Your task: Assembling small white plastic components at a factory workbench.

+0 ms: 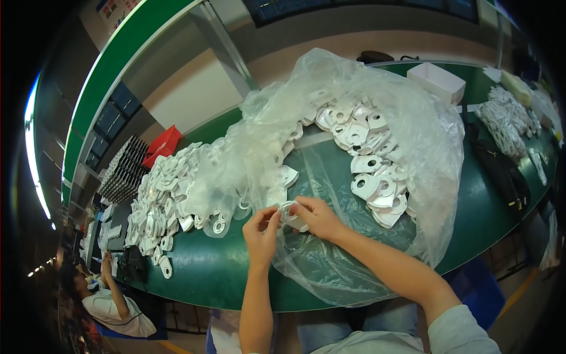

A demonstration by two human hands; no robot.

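Note:
Over the middle of the green table, my left hand (261,235) and my right hand (320,218) pinch a small flat white plate with a round hole (298,223) between the fingertips. Both hands are closed on its edges, and the fingers cover part of it. Beneath them spreads a large clear plastic bag (318,274). A heap of similar white plates (368,163) lies on the bag, beyond and to the right of my hands. Another big pile of white plates (154,203) rests on the table to the left.
A red bin (161,145) and stacked dark trays (122,168) stand at the far left. At the back right is a white box (436,82), with a bundle of white gloves (508,118) and a black bag (500,168) nearby. Another person (121,304) sits at lower left.

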